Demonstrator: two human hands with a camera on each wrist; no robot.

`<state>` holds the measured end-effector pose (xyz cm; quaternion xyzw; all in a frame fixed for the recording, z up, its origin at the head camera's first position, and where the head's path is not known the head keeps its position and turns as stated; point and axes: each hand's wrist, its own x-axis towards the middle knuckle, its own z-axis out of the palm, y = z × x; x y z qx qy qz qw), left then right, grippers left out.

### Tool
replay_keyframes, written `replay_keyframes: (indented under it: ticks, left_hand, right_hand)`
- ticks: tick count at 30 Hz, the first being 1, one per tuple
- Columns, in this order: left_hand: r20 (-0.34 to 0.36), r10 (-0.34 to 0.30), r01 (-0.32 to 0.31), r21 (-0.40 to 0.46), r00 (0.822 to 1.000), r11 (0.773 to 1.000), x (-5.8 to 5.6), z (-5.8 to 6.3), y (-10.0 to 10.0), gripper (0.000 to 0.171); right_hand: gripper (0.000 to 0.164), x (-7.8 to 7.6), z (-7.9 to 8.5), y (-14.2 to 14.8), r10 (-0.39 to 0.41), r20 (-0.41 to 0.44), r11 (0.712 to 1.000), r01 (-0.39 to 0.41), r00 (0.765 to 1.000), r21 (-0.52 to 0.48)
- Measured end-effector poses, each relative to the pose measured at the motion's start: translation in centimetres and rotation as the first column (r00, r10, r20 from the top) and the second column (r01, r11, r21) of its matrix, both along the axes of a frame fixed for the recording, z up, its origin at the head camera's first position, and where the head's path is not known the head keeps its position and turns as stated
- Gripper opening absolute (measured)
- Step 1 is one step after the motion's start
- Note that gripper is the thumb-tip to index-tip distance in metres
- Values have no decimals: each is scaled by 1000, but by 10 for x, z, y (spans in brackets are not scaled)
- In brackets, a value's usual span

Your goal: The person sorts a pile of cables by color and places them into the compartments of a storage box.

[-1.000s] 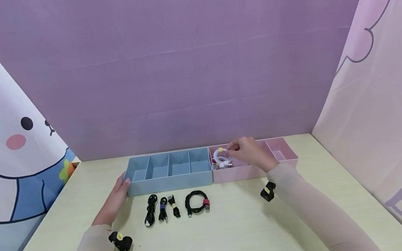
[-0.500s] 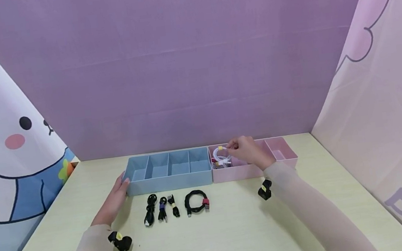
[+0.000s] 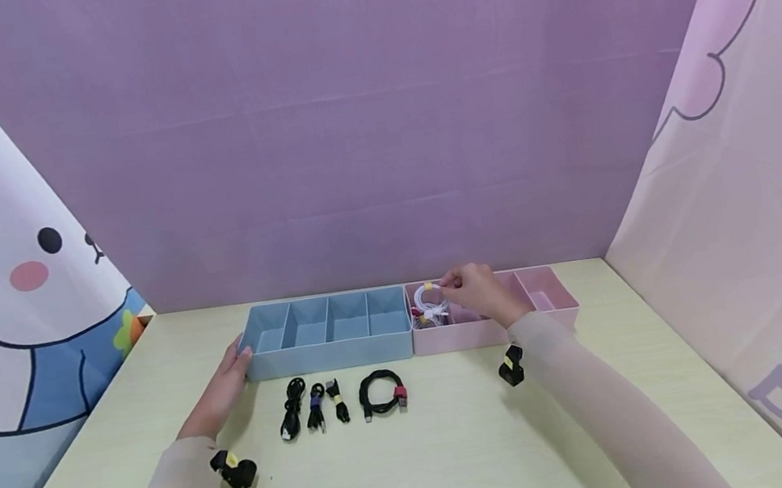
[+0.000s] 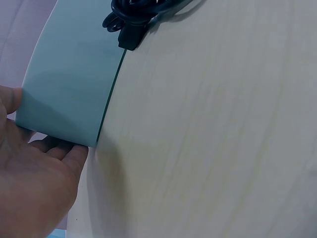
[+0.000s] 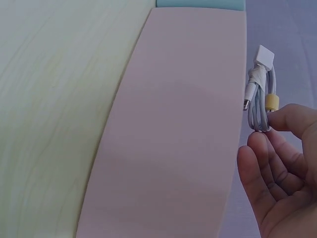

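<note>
My right hand [image 3: 477, 290] pinches a coiled white cable [image 5: 259, 94] between thumb and fingertips, over the left part of the pink divided box [image 3: 468, 337]. A yellow tie [image 5: 272, 102] wraps one side of the coil, and a white plug [image 5: 264, 56] sticks up in the right wrist view. Other cable parts with red and yellow ties lie in the box below it. My left hand [image 3: 226, 382] grips the left end of the blue divided box [image 3: 331, 356]; in the left wrist view the thumb is at the rim and the fingers lie against the end wall.
On the table in front of the blue box lie a bundled black cable [image 3: 293, 409], one with a purple tie [image 3: 317, 407], a short one with a yellow tie [image 3: 338, 401] and a coiled one with a red tie [image 3: 385, 409]. A purple cloth backdrop [image 3: 380, 156] stands behind the boxes.
My right hand and forearm have shifted very slightly left, and the white coil has turned a little in the fingers. My left hand and the black cables stay put.
</note>
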<state>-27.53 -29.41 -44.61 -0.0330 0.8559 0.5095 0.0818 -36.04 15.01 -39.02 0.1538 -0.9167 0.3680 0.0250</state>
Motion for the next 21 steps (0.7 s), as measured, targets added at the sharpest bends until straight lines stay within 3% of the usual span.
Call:
replay_keyframes:
  ticks: [8,21]
  left_hand:
    - [-29,-16,16,3,999,1000,1,-1,0,70]
    - [-20,-9,9,8,1000,1000,-1,-1,-1,71]
  right_hand:
    - [18,-2,-4,-3,-19,10,1000,19,1000,-1]
    - [17,-7,-8,-5,-34,1,999,34,999,15]
